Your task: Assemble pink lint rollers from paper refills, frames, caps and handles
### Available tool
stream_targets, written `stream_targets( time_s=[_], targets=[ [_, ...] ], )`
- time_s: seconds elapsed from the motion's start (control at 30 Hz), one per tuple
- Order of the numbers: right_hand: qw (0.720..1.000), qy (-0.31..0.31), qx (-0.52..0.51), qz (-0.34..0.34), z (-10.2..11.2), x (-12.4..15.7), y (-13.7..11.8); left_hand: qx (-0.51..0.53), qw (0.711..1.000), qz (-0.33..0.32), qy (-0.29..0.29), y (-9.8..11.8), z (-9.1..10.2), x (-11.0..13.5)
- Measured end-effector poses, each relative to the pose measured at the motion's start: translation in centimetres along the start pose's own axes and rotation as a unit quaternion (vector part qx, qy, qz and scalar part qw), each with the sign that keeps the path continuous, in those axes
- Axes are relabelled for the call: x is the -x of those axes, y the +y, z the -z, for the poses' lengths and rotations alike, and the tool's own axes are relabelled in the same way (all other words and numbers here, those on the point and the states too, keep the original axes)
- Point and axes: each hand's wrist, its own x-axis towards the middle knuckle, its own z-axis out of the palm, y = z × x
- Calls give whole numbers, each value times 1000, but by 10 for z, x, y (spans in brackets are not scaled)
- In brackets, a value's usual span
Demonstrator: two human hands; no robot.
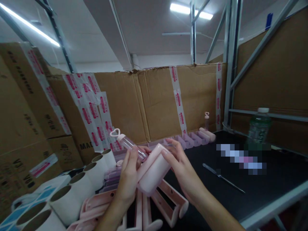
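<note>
My left hand (pixel 128 175) is closed round a clear tube (pixel 130 144) with a pale pink cap and heart-shaped loop, tilted up to the left. Beside the tube, a pale pink and white cylindrical piece (pixel 155 176) with a flat bar along one side is held between both hands. My right hand (pixel 180 162) grips its upper right side, thumb on top. Whether the tube touches this piece is hidden by my fingers. Below lie several pink plastic frames (pixel 166 205), like lint roller handles, partly covered by my hands and forearms.
Several white rolls with cardboard cores (pixel 64 202) stand at the left. Translucent purple pieces (pixel 192 139) line the cardboard wall (pixel 158 99), near another capped tube (pixel 207 122). A thin pointed tool (pixel 223 178) and a bottle (pixel 260 126) are on the right of the black tabletop (pixel 192 211).
</note>
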Motion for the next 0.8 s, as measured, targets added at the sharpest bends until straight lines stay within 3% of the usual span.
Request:
stream_targets(
  time_s=[0.1, 0.2, 0.27, 0.33, 0.37, 0.43, 0.5, 0.53, 0.57, 0.6, 0.63, 0.7, 0.8],
  targets=[
    [974, -143, 170, 41, 24, -6, -22, -41, 996, 21, -79, 9, 6, -5],
    [907, -259, 327, 65, 38, -8, -41, -108, 982, 9, -157, 11, 6, -4],
    [872, -296, 386, 59, 44, -7, -50, -140, 972, 0, -190, 10, 2, -1],
    [862, -299, 408, 39, 53, -7, -55, -151, 971, -1, -186, 9, 0, -1],
    [868, -277, 410, 32, 61, -9, -57, -147, 975, 0, -168, 9, -1, -2],
    [900, -176, 398, 37, 86, -17, -62, -123, 986, -1, -112, 7, 1, -5],
    [926, 3, 369, 74, 123, -35, -68, -90, 994, -8, -59, 5, 4, -10],
    [923, 91, 362, 98, 145, -47, -72, -78, 996, -15, -39, 4, 6, -12],
    [896, 187, 386, 116, 168, -60, -77, -71, 997, -21, -25, 3, 8, -13],
    [847, 285, 430, 130, 190, -75, -82, -67, 997, -26, -17, 3, 9, -14],
    [820, 330, 448, 130, 211, -89, -86, -65, 997, -29, -13, 3, 9, -14],
    [789, 372, 477, 103, 246, -113, -92, -61, 998, -31, -8, 5, 8, -13],
    [755, 396, 521, 27, 282, -136, -88, -50, 998, -33, 0, 8, 6, -10]
  ],
)
